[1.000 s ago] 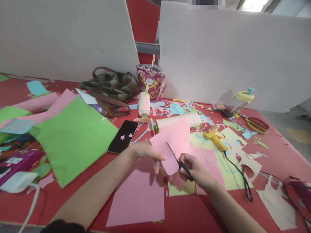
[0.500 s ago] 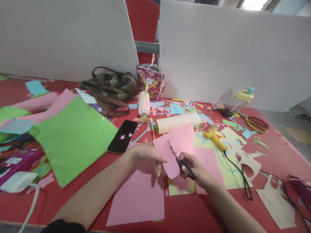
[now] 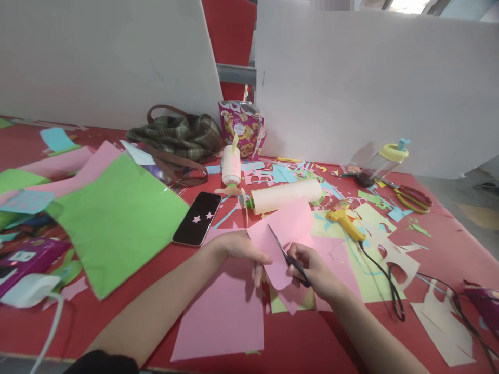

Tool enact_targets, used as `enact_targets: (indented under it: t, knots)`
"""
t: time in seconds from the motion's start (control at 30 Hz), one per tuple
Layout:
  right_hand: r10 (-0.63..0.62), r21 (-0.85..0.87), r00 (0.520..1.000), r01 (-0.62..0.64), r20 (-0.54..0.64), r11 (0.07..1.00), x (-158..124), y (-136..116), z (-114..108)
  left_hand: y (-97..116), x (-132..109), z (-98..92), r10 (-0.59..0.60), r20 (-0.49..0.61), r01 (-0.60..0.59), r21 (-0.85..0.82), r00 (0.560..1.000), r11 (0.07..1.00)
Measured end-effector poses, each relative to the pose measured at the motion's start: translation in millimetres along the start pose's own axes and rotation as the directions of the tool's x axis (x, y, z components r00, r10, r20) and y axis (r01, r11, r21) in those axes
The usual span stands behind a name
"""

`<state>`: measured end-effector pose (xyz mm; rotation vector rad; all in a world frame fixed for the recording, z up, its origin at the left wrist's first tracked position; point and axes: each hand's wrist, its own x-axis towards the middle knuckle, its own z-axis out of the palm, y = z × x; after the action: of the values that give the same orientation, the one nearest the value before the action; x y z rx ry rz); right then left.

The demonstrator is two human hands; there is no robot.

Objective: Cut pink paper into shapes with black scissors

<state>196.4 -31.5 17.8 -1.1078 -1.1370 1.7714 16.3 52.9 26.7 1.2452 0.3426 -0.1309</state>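
Observation:
My left hand (image 3: pixel 247 252) pinches the left edge of a pink paper sheet (image 3: pixel 290 221), thumb on top and fingers underneath. In my right hand (image 3: pixel 307 265) is a pair of scissors (image 3: pixel 294 266) with dark handles, its fingers wrapped through the loops. The blades lie over the pink paper, pointing up and left, and look nearly closed. Below the hands, a larger pink sheet (image 3: pixel 222 317) lies flat on the red table. Just left of my left hand is a black phone (image 3: pixel 195 228) with two small pink paper stars (image 3: pixel 197 219) on its screen.
A green sheet (image 3: pixel 120 223) covers the left side. Behind the hands lie a cream paper-wrapped tube (image 3: pixel 286 196) and several scraps. To the right are a yellow glue gun (image 3: pixel 346 223) with its cord and red-and-yellow-handled scissors (image 3: pixel 413 197). A snack bag (image 3: pixel 242 130) stands at the back.
The scissors have closed slightly and turned a little in my right hand, their handles shifting left. My left hand and the pink paper have moved a little to the right.

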Motion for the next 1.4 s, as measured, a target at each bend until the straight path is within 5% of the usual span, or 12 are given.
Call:
enact_targets:
  t: [0.67,1.17,1.4]
  knots:
    - [-0.02,-0.005,1.0,0.02,0.003,1.0,1.1,3.6,-2.0,2.3,6.0,11.3,-0.114,-0.014,0.114,-0.013,0.993,0.993]
    - [-0.039,-0.012,0.995,0.038,-0.093,0.999,3.5,5.1,-3.1,-4.4,7.6,8.0,-0.048,-0.008,0.048,-0.02,0.999,0.999]
    - [-0.196,-0.006,0.977,0.197,-0.08,0.98,1.8,4.7,-6.3,-2.1,1.1,0.4,0.063,-0.27,-0.101,-0.131,0.961,0.986]
